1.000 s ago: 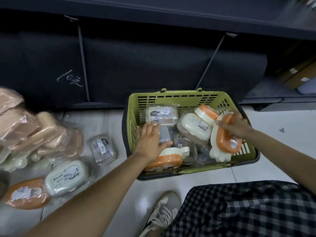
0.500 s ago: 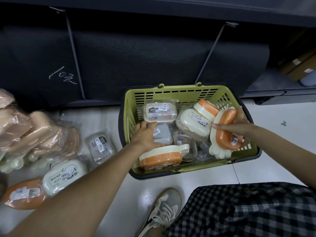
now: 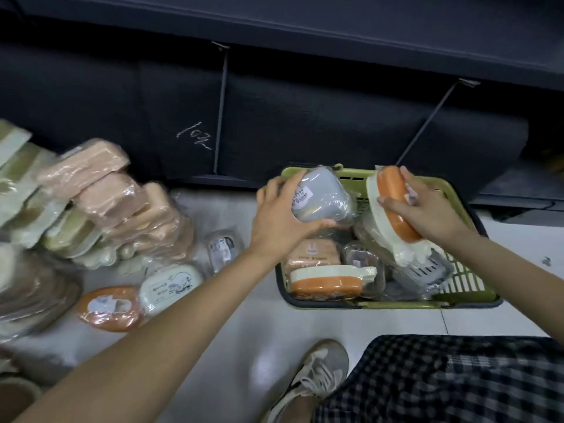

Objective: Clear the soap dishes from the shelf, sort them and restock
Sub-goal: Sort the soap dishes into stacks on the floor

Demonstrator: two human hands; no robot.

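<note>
Holding a grey dish in your left hand and an orange one in your right above the basket, fingers curled around each, you likely find the wrap slippery, so grip the rigid edges.

Location: retail shop, floor level at base of display shelving. Evidence: green shopping basket on tiled floor; plastic-wrapped soap dishes bearing barcode price labels; many identical wrapped units piled at left; dark shelf unit with metal dividers; chalked number on base panel.
</note>
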